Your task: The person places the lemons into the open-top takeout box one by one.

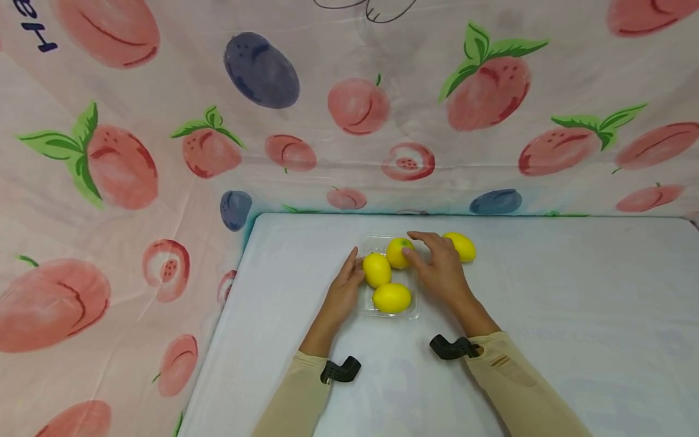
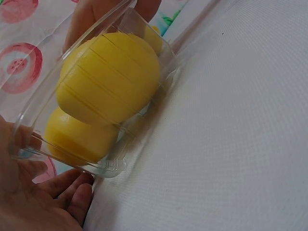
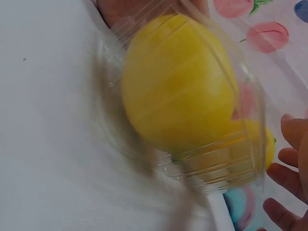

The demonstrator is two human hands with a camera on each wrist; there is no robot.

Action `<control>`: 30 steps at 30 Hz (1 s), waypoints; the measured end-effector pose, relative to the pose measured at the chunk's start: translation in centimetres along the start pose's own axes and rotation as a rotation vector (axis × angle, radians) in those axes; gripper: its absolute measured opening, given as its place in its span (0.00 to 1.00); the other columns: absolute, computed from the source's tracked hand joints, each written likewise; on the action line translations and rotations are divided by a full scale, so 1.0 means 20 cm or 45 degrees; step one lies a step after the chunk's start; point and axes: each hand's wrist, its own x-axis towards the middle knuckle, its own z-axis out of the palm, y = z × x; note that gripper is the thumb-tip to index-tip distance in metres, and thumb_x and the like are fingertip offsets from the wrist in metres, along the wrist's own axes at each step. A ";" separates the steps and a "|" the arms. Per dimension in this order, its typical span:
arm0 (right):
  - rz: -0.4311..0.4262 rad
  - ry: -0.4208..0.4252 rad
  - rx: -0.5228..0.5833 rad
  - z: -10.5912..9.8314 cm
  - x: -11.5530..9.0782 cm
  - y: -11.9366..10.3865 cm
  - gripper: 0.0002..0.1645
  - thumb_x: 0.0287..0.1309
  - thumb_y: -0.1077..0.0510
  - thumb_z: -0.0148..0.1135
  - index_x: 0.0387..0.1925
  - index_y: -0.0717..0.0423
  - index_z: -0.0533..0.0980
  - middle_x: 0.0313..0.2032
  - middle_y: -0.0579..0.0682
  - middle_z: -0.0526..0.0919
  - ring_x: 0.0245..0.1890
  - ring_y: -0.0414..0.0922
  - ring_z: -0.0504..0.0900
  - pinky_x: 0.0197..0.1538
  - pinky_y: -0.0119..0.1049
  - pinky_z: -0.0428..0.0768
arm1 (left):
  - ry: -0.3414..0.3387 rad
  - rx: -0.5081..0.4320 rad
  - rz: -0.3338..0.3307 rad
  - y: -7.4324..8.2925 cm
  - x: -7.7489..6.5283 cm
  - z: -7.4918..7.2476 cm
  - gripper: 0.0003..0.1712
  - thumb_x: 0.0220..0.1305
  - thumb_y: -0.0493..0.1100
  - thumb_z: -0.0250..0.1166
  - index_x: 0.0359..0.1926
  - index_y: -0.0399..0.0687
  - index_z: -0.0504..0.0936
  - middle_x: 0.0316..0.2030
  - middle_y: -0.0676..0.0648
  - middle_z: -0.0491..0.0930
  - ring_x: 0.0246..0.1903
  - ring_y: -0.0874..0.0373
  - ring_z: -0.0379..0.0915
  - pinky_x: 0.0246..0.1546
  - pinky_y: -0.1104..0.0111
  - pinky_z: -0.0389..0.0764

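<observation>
Lettering (image 1: 38, 37) "Ha" marks cloth (image 1: 306, 54) beyond hands (image 1: 344, 288) (image 1: 441, 272) flanking trayed lemons (image 1: 392, 298)

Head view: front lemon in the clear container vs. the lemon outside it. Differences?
Place: the front lemon lies in the clear container; the outside lemon lies on the white surface.
Visibility: the front lemon shows whole; the outside lemon is partly hidden behind the right hand.
Distance: the front lemon is nearer the person; the outside lemon is farther.
Shared: both are yellow, and neither is held.
</observation>
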 end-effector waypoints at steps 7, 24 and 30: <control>0.015 -0.016 0.001 -0.07 -0.01 -0.02 0.29 0.70 0.45 0.62 0.67 0.52 0.75 0.63 0.54 0.80 0.60 0.57 0.75 0.59 0.55 0.78 | 0.000 -0.025 0.003 0.00 0.00 -0.01 0.34 0.79 0.49 0.48 0.81 0.68 0.52 0.77 0.46 0.62 0.77 0.50 0.57 0.80 0.52 0.51; 0.012 0.256 -0.070 -0.28 -0.02 0.11 0.27 0.68 0.48 0.66 0.63 0.55 0.77 0.58 0.57 0.83 0.56 0.58 0.77 0.54 0.54 0.75 | 0.010 -0.001 -0.013 0.00 0.00 0.00 0.34 0.79 0.48 0.47 0.81 0.67 0.52 0.77 0.46 0.62 0.77 0.49 0.56 0.80 0.52 0.51; 0.078 0.187 -0.109 -0.29 -0.01 0.18 0.32 0.66 0.47 0.67 0.66 0.57 0.75 0.61 0.62 0.80 0.58 0.62 0.74 0.60 0.63 0.69 | 0.006 0.002 -0.010 0.01 0.00 0.00 0.34 0.79 0.48 0.47 0.81 0.67 0.52 0.77 0.46 0.62 0.77 0.49 0.56 0.80 0.52 0.51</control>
